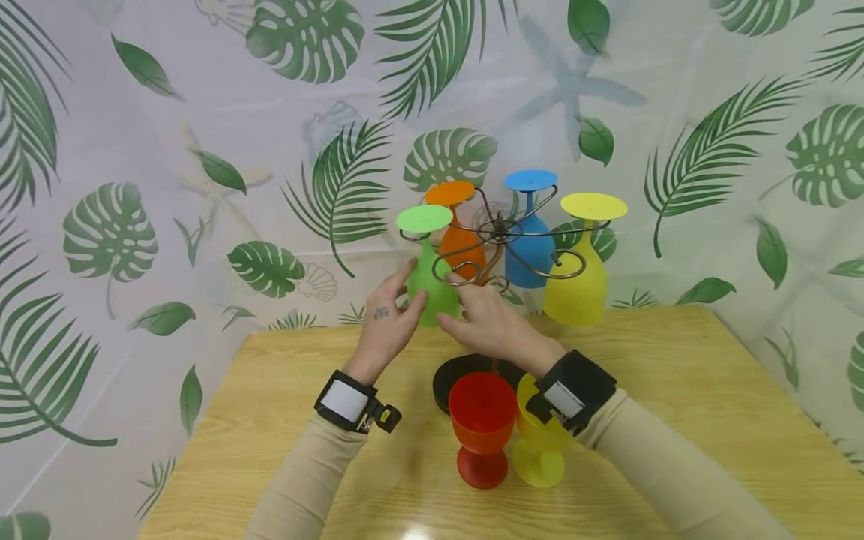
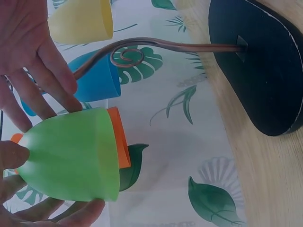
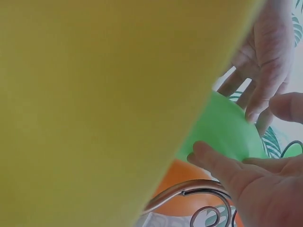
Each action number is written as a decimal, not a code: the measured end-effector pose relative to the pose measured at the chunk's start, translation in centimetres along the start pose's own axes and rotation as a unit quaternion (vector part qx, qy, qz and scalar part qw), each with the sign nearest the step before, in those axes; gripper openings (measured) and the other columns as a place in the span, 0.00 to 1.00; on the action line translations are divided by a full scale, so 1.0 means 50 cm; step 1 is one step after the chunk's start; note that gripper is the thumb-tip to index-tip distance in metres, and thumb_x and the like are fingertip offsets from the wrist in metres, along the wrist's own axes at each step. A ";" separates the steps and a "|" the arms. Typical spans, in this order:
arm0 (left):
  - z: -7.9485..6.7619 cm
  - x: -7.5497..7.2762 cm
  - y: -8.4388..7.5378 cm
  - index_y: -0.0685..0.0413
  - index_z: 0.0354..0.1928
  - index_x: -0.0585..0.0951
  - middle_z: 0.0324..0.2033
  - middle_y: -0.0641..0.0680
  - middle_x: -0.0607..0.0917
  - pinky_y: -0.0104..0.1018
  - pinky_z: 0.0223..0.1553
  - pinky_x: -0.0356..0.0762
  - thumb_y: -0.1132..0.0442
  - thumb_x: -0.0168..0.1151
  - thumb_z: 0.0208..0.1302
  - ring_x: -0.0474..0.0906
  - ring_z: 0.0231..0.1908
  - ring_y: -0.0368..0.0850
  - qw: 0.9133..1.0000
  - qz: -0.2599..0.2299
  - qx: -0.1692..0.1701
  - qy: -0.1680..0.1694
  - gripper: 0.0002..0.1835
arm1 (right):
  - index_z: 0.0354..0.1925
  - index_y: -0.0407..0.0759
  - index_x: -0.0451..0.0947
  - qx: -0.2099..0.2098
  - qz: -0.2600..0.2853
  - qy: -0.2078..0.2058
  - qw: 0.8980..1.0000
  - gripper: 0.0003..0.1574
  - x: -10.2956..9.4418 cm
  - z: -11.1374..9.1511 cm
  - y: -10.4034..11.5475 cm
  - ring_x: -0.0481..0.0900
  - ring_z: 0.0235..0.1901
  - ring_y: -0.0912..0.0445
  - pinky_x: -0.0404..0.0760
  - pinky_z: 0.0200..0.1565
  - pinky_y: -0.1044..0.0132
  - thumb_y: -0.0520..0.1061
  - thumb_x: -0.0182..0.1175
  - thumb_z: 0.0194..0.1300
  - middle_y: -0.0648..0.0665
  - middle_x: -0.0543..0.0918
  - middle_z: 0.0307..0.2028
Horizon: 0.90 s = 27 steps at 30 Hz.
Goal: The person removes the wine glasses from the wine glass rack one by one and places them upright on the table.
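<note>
A green goblet hangs upside down by its foot in a curled metal arm of a goblet rack. My left hand holds its bowl from the left, with the thumb and fingers around the side. From the right, my right hand reaches to the same bowl, its extended fingers against it, as the left wrist view also shows beside the green bowl. In the right wrist view a yellow goblet covers much of the picture, and the green bowl shows between both hands.
Upside down on the rack hang an orange goblet, a blue goblet and a yellow goblet. The rack's black base stands on the wooden table. Upright before it are a red goblet and another yellow goblet.
</note>
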<state>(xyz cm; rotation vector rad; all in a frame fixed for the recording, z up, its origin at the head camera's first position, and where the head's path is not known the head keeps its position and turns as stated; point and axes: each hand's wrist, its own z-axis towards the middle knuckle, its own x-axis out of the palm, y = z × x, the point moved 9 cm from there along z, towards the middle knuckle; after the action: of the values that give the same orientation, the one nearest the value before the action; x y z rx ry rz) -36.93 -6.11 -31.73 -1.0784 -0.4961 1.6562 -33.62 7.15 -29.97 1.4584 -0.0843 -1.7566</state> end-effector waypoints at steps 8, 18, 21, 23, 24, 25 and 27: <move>-0.007 0.009 -0.014 0.60 0.75 0.66 0.69 0.65 0.72 0.47 0.53 0.84 0.67 0.59 0.74 0.76 0.63 0.62 1.000 0.003 0.019 0.013 0.30 | 0.69 0.28 0.65 0.044 0.004 -0.022 0.999 0.38 -0.003 -0.013 -0.005 0.73 0.21 0.55 0.72 0.23 0.67 0.51 0.60 0.72 0.44 0.77 0.25; -0.019 0.011 -0.025 0.60 0.75 0.67 0.67 0.67 0.73 0.43 0.49 0.86 0.66 0.61 0.73 0.79 0.59 0.64 1.000 0.014 0.024 0.007 0.30 | 0.75 0.28 0.56 0.056 -0.002 -0.042 0.998 0.46 -0.013 -0.022 0.001 0.82 0.44 0.42 0.86 0.45 0.50 0.52 0.60 0.72 0.31 0.83 0.50; -0.021 0.012 -0.027 0.61 0.75 0.67 0.67 0.67 0.73 0.44 0.49 0.86 0.66 0.61 0.73 0.79 0.59 0.65 0.999 0.013 0.029 0.010 0.30 | 0.70 0.27 0.63 0.066 -0.005 -0.034 0.997 0.40 -0.011 -0.026 0.004 0.80 0.42 0.44 0.86 0.42 0.55 0.51 0.60 0.72 0.33 0.82 0.49; -0.022 0.012 -0.028 0.61 0.75 0.67 0.68 0.68 0.73 0.45 0.49 0.86 0.67 0.61 0.73 0.79 0.59 0.65 0.999 0.013 0.031 0.014 0.31 | 0.67 0.27 0.66 0.072 -0.005 -0.029 0.997 0.37 -0.008 -0.030 0.008 0.79 0.41 0.46 0.84 0.39 0.58 0.51 0.59 0.71 0.34 0.80 0.47; -0.022 0.012 -0.028 0.61 0.75 0.67 0.68 0.67 0.73 0.46 0.49 0.86 0.67 0.61 0.73 0.79 0.59 0.65 0.999 0.015 0.031 0.016 0.30 | 0.65 0.27 0.67 0.074 -0.004 -0.028 0.997 0.36 -0.007 -0.031 0.010 0.78 0.41 0.47 0.84 0.39 0.59 0.51 0.59 0.71 0.35 0.79 0.47; -0.023 0.012 -0.028 0.61 0.75 0.67 0.68 0.67 0.73 0.46 0.49 0.86 0.66 0.61 0.73 0.79 0.59 0.66 0.999 0.018 0.033 0.018 0.30 | 0.65 0.28 0.68 0.073 -0.001 -0.027 0.997 0.35 -0.006 -0.032 0.013 0.78 0.42 0.47 0.84 0.39 0.59 0.51 0.59 0.71 0.35 0.79 0.48; -0.024 0.011 -0.029 0.60 0.75 0.67 0.69 0.66 0.72 0.46 0.50 0.86 0.66 0.60 0.74 0.78 0.60 0.66 0.999 0.021 0.032 0.022 0.30 | 0.65 0.28 0.67 0.072 0.004 -0.026 0.997 0.35 -0.005 -0.035 0.018 0.78 0.44 0.46 0.86 0.40 0.58 0.51 0.59 0.71 0.34 0.79 0.50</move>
<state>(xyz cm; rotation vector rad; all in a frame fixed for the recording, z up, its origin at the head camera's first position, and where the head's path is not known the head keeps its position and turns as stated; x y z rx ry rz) -35.18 -5.32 -31.46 -1.0823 -0.3912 1.6699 -31.66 7.48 -29.88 1.5129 -0.2485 -1.8139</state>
